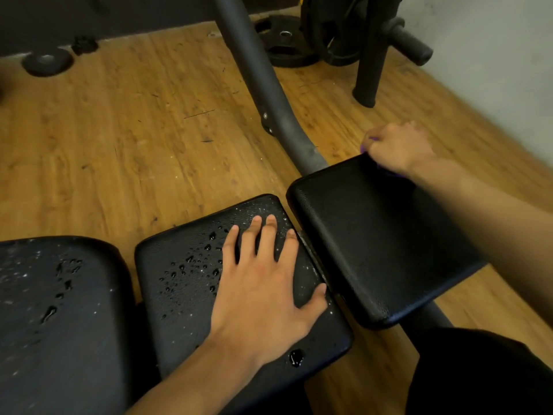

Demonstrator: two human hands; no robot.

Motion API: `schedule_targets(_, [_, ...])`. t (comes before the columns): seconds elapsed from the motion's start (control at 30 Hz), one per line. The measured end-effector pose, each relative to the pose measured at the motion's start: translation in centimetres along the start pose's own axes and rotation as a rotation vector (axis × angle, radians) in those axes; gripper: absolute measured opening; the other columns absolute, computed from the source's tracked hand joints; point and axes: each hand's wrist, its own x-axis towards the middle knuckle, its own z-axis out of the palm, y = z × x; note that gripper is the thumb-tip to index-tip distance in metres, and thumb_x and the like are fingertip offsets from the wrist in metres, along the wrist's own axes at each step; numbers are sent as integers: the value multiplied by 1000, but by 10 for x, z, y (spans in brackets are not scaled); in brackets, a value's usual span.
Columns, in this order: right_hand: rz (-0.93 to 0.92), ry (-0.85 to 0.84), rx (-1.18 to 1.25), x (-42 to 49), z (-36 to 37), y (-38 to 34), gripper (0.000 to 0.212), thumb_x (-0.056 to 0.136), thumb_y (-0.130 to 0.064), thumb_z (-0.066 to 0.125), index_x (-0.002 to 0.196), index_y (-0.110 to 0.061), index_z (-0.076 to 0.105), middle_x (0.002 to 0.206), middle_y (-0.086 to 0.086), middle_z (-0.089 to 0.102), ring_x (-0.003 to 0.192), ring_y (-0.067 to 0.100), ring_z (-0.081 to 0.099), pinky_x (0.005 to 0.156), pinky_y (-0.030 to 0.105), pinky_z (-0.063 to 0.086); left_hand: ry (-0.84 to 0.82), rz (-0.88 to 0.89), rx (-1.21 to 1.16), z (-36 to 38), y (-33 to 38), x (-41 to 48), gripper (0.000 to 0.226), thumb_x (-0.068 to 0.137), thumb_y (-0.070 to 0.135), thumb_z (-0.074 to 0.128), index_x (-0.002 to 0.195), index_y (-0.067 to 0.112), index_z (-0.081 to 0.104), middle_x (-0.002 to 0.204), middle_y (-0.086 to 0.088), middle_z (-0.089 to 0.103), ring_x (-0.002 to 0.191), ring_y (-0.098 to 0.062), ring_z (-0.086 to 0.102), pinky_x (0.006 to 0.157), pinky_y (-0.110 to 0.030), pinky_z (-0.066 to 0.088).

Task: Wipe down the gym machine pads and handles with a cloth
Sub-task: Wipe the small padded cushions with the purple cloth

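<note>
Three black pads of a gym machine lie side by side. My left hand [263, 280] rests flat with spread fingers on the middle pad [185, 265], which is speckled with water drops. My right hand [396, 148] grips a purple cloth [367, 145] at the far corner of the right pad [374, 235]; only small bits of the cloth show around the hand. The right pad looks free of drops. The left pad [59, 310] also carries drops and white specks.
A grey curved frame tube [260, 79] runs from the top down behind the right pad. Weight plates [284, 40] and a black rack post [369, 55] stand on the wooden floor at the back right. A small plate [46, 62] lies at the back left. My dark trouser leg [478, 375] fills the lower right.
</note>
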Motion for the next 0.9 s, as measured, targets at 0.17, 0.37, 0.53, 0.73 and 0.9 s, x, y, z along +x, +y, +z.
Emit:
schedule_targets(0.17, [-216,44,146,-31,38,-74,39,94,-41,32,100,-27,68,110,18,68,124,41,52,103,47,47,0,6,12,-3,1,0,82,90,73,39,141,12,60,151,-21,50,143,-40,43,118,-63,35])
schedule_targets(0.37, [-335,10,93,-12,24,-36,24,90,-39,29,83,-38,51,93,5,67,124,36,56,118,51,32,1,2,14,-4,1,0,81,90,73,39,140,13,60,149,-20,51,142,-40,45,118,-62,36])
schedule_targets(0.53, [-104,7,22,-8,6,-12,31,92,-35,39,98,-27,68,110,16,66,115,38,56,95,47,51,14,-1,6,-1,1,-1,82,89,73,39,141,13,59,150,-20,51,143,-40,44,118,-62,35])
schedule_targets(0.73, [-552,1,112,-53,33,-114,27,100,-28,45,98,-24,72,94,8,73,99,32,64,86,42,52,6,-2,5,-2,2,0,82,90,72,40,143,13,57,152,-21,49,145,-40,42,120,-62,33])
schedule_targets(0.9, [-470,-8,55,-15,11,-37,26,102,-22,47,99,-21,72,99,12,72,110,34,60,97,39,43,12,-5,11,-2,2,-1,81,89,72,40,141,13,59,149,-20,51,143,-40,44,118,-61,36])
